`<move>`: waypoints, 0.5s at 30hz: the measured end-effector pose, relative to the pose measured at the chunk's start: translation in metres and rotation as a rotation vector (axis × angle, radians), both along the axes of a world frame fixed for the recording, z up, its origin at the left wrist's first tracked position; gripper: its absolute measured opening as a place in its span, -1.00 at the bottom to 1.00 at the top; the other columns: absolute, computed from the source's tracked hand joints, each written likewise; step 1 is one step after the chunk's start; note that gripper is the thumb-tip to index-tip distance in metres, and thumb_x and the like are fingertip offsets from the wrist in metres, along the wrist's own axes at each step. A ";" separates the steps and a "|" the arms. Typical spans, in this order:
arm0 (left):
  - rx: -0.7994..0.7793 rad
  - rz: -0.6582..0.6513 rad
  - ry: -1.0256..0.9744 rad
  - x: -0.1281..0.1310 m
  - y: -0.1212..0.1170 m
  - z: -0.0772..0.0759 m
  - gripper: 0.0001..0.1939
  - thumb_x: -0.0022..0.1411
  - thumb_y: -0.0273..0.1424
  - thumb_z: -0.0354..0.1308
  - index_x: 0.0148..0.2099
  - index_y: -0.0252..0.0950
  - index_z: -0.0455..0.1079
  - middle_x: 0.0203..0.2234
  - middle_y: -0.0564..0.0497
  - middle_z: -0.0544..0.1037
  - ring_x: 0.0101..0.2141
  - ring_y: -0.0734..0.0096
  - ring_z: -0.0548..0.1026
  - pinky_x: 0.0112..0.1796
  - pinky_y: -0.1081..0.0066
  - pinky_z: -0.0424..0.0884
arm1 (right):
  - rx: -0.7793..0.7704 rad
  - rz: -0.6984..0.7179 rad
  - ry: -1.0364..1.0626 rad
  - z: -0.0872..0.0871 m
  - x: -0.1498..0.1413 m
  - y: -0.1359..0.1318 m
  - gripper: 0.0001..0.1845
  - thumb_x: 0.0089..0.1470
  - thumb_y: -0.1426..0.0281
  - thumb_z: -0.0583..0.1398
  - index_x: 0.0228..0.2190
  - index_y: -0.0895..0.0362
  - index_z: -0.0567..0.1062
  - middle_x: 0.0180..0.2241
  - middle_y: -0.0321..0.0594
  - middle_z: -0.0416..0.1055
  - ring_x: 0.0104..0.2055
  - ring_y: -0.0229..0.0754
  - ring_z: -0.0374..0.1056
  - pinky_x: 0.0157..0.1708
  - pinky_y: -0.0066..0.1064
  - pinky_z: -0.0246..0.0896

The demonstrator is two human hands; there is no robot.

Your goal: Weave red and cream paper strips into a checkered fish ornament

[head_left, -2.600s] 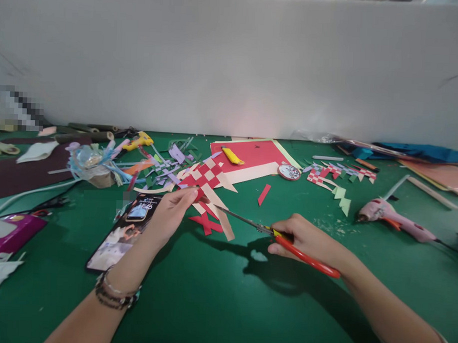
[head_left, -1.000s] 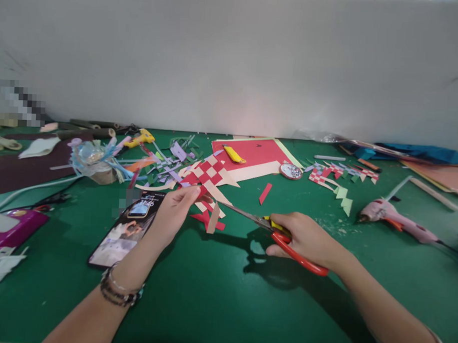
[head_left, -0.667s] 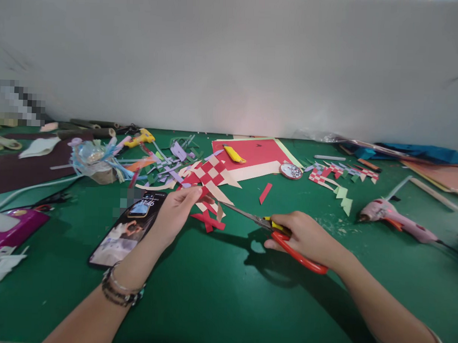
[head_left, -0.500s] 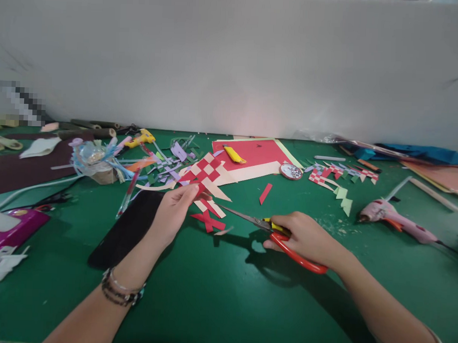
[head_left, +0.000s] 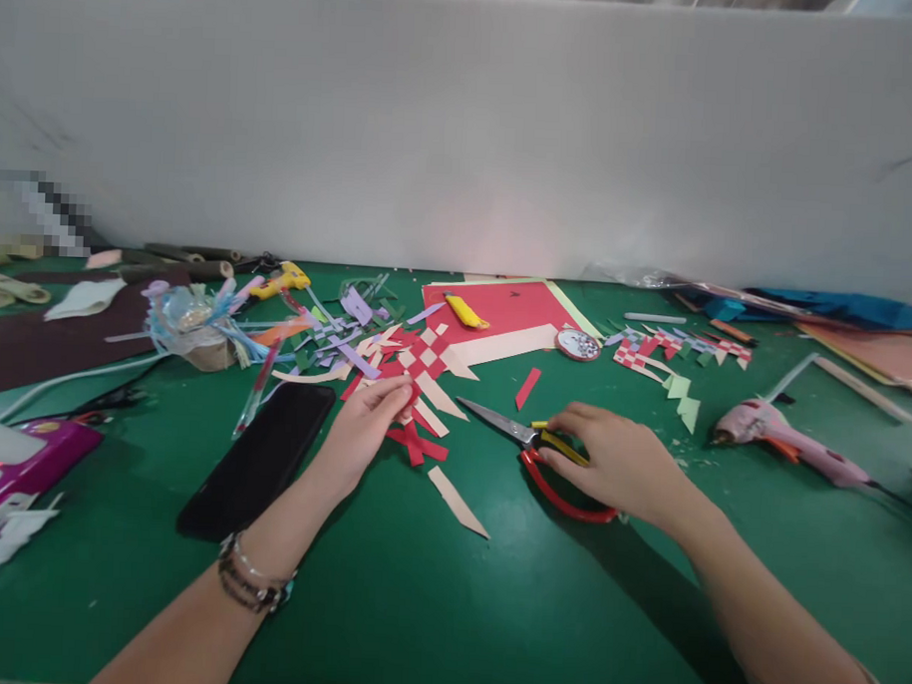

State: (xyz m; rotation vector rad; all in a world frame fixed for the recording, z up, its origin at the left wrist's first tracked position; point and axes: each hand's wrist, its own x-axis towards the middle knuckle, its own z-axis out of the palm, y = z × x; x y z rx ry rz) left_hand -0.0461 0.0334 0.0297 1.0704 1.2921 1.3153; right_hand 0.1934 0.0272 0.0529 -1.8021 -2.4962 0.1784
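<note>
A woven piece of red and cream paper strips lies on the green table, loose strip ends fanning out around it. My left hand pinches its near edge. To the right, red-handled scissors lie flat on the table with the blades closed and pointing left at the weave. My right hand rests over their handles, fingers curled on them. A cut-off cream strip lies on the table between my hands. Crossed red strips sit just below the weave.
A black phone with a dark screen lies beside my left wrist. Nearby are a pink glue gun, a yellow glue gun, a red sheet with a yellow cutter, a round tin, paper scraps, a purple box and a white wall panel.
The scissors cut a cream strip off the weave, and it dropped onto the table. My right hand lowered the scissors flat onto the table. The phone screen went dark.
</note>
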 end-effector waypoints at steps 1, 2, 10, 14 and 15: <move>-0.004 -0.037 0.051 0.003 -0.002 -0.001 -0.77 -0.14 -0.27 0.16 -0.42 -0.33 0.40 -0.62 0.10 0.41 -0.52 0.46 0.39 -0.42 0.44 0.34 | 0.047 0.002 0.135 0.000 -0.002 -0.002 -0.65 0.01 0.17 -0.04 -0.38 0.14 0.39 -0.33 -0.10 0.40 -0.30 -0.06 0.33 -0.45 -0.35 0.10; 0.003 -0.090 0.113 0.006 -0.004 -0.002 -0.76 -0.12 -0.27 0.14 -0.39 -0.32 0.42 -0.57 0.07 0.45 -0.49 0.42 0.42 -0.40 0.43 0.35 | 0.066 0.007 0.298 -0.001 -0.004 -0.003 -0.65 0.01 0.17 -0.03 -0.34 0.15 0.38 -0.33 -0.11 0.39 -0.29 -0.09 0.32 -0.41 -0.35 0.14; 0.213 -0.507 0.548 0.030 -0.019 -0.005 -0.78 0.08 -0.39 -0.01 -0.30 -0.24 0.46 -0.43 0.03 0.51 -0.43 0.41 0.43 -0.45 0.48 0.31 | -0.297 -0.007 0.995 -0.012 -0.022 -0.008 -0.79 -0.10 0.30 0.10 -0.37 0.14 0.37 -0.59 -0.35 0.30 -0.56 -0.34 0.21 -0.55 -0.50 0.15; 0.312 -0.324 0.515 0.024 -0.019 0.004 -0.82 0.12 -0.38 -0.02 -0.30 -0.26 0.39 -0.40 0.03 0.47 -0.41 0.42 0.42 -0.42 0.46 0.34 | -0.194 -0.090 1.065 -0.013 -0.012 -0.001 -0.84 -0.09 0.33 0.10 -0.43 0.14 0.41 -0.57 -0.34 0.32 -0.56 -0.36 0.21 -0.55 -0.50 0.13; 0.345 -0.258 0.496 0.020 -0.023 0.006 -0.84 0.13 -0.37 -0.03 -0.33 -0.26 0.37 -0.42 0.03 0.46 -0.43 0.42 0.41 -0.42 0.45 0.35 | -0.156 -0.104 1.077 -0.013 -0.010 0.001 -0.84 -0.10 0.34 0.10 -0.42 0.14 0.41 -0.56 -0.33 0.34 -0.55 -0.36 0.21 -0.55 -0.50 0.13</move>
